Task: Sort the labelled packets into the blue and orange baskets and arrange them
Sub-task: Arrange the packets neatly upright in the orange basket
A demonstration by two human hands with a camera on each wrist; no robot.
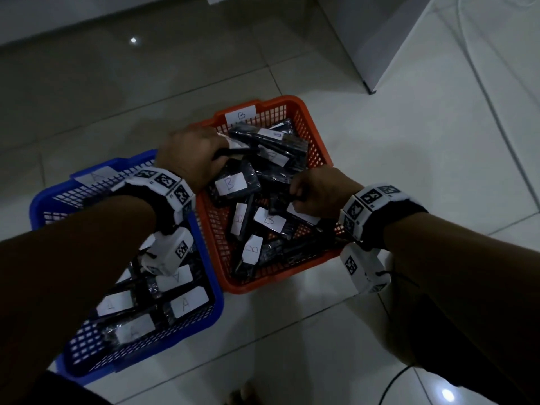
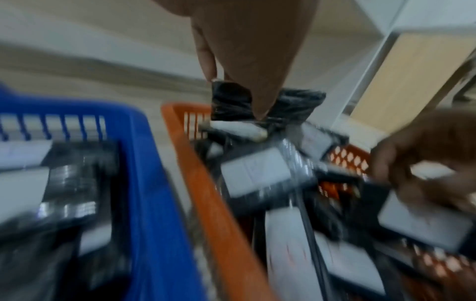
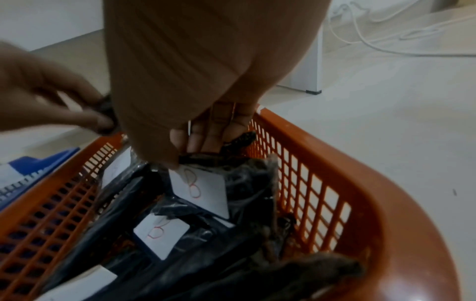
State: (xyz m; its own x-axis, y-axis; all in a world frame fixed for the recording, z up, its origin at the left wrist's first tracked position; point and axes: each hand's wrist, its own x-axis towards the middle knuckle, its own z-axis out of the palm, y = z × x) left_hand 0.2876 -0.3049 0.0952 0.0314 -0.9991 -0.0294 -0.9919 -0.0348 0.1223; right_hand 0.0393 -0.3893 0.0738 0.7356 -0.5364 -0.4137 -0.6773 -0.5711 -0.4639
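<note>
The orange basket (image 1: pixel 280 101), tagged B, holds several black packets with white B labels (image 1: pixel 230 185). Left of it, the blue basket (image 1: pixel 125 162), tagged A, holds several A-labelled packets (image 1: pixel 187 303). My left hand (image 1: pixel 220 154) reaches into the orange basket's far left corner and pinches the end of a black packet (image 2: pixel 231 98). Over the basket's right side, my right hand (image 1: pixel 295 194) curls its fingers (image 3: pixel 206 140) round the top edge of another B-labelled packet (image 3: pixel 202 190). The left wrist view is blurred.
Both baskets stand side by side on a pale tiled floor (image 1: pixel 409 171). A white cabinet (image 1: pixel 380 39) stands at the far right. White cords (image 3: pixel 386 42) lie beyond it, and a dark cable (image 1: pixel 393 382) runs near my knee.
</note>
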